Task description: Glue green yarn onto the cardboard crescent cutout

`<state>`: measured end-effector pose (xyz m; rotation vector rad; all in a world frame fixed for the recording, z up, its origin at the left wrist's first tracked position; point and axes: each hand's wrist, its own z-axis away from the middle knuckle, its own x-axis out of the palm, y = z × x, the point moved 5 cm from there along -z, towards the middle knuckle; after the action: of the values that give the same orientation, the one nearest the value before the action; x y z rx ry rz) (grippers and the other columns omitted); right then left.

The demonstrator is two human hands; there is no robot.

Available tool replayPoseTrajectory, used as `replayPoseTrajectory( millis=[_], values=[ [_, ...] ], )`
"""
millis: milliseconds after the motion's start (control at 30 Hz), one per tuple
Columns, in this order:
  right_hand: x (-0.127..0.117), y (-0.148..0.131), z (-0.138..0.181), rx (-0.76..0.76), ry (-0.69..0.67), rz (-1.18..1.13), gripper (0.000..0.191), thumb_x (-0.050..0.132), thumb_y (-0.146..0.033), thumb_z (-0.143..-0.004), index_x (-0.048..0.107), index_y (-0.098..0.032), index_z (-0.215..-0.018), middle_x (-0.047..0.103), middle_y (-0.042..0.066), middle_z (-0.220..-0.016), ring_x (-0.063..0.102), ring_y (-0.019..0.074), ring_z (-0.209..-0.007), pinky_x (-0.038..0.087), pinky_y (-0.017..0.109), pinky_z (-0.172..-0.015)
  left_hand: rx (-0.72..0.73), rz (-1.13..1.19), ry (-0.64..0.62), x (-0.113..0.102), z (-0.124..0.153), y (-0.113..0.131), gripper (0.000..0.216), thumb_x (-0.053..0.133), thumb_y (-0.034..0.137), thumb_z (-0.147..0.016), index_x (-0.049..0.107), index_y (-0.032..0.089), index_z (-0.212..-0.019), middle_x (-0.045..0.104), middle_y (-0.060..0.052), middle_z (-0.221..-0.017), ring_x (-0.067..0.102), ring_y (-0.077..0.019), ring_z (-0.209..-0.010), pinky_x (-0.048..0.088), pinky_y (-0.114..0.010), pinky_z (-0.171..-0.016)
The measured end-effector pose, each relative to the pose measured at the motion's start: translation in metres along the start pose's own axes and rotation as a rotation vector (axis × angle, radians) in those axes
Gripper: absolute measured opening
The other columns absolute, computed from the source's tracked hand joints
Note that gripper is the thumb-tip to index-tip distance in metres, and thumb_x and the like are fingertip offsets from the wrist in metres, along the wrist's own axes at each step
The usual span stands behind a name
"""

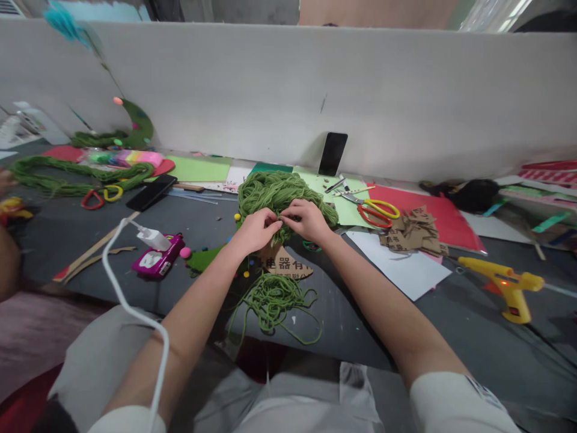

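Observation:
A large heap of green yarn [274, 189] lies in front of me on the table. At its near edge my left hand [259, 230] and my right hand [308, 220] come together, fingertips pinched on the green yarn. The fingertips nearly touch, and the exact strand between them is too small to make out. Below my hands is a piece of printed brown cardboard [291, 264], partly covered. Closer to me sits a loose tangle of green yarn [273, 300]. A green felt shape [205, 260] with coloured pompoms shows beside my left forearm.
Scissors [376, 209] and cardboard scraps [412, 231] lie to the right, with a yellow glue gun [500, 279] beyond. A phone [332, 153] leans on the partition. Left are a purple box [157, 258], another phone [152, 192] and a white cable [115, 276]. Another person's arm [8, 252] shows far left.

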<state>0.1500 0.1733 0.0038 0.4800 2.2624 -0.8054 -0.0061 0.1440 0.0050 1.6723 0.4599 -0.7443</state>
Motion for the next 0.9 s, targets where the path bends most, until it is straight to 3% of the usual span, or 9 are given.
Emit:
replayPoseTrajectory(
  millis=[133, 267, 600, 767, 900],
  values=[
    [-0.001, 0.002, -0.001, -0.005, -0.011, -0.017, 0.014, 0.066, -0.027, -0.090, 0.079, -0.021, -0.091, 0.067, 0.005, -0.084, 0.060, 0.0171, -0.079, 0.043, 0.030, -0.074, 0.030, -0.040, -0.026, 0.008, -0.006, 0.001, 0.025, 0.053, 0.038, -0.091, 0.059, 0.019, -0.076, 0.065, -0.002, -0.069, 0.057, -0.0167, -0.064, 0.039, -0.029, -0.061],
    [-0.001, 0.009, 0.001, 0.020, -0.016, -0.005, 0.014, 0.067, -0.025, -0.090, 0.079, -0.019, -0.094, 0.067, 0.006, -0.085, 0.060, 0.0181, -0.081, 0.044, 0.030, -0.075, 0.090, 0.050, -0.079, 0.002, 0.004, 0.012, 0.027, 0.052, 0.028, -0.090, 0.057, 0.018, -0.065, 0.059, 0.001, -0.060, 0.049, -0.0133, -0.057, 0.035, -0.026, -0.058],
    [0.003, 0.010, 0.000, 0.085, -0.049, 0.230, 0.017, 0.065, -0.026, -0.090, 0.079, -0.022, -0.099, 0.067, 0.007, -0.090, 0.060, 0.0219, -0.087, 0.042, 0.033, -0.076, 0.253, 0.520, -0.419, -0.027, 0.053, 0.029, 0.033, 0.061, 0.035, -0.092, 0.061, 0.014, -0.067, 0.056, 0.000, -0.056, 0.048, -0.0091, -0.052, 0.037, -0.022, -0.054],
    [0.003, 0.012, 0.000, 0.101, -0.058, 0.225, 0.019, 0.063, -0.029, -0.091, 0.078, -0.022, -0.102, 0.066, 0.008, -0.092, 0.060, 0.0224, -0.089, 0.043, 0.033, -0.077, 0.365, 0.785, -0.551, -0.043, 0.080, 0.051, 0.032, 0.067, 0.038, -0.087, 0.062, 0.015, -0.065, 0.055, -0.002, -0.053, 0.045, -0.0093, -0.043, 0.034, -0.023, -0.044],
    [0.002, 0.014, 0.001, 0.101, -0.060, 0.227, 0.020, 0.063, -0.030, -0.092, 0.077, -0.022, -0.103, 0.065, 0.008, -0.093, 0.060, 0.0226, -0.090, 0.043, 0.033, -0.077, 0.438, 0.936, -0.666, -0.049, 0.107, 0.073, 0.033, 0.066, 0.036, -0.087, 0.059, 0.019, -0.061, 0.057, -0.004, -0.049, 0.053, -0.0121, -0.042, 0.040, -0.023, -0.044]
  ],
)
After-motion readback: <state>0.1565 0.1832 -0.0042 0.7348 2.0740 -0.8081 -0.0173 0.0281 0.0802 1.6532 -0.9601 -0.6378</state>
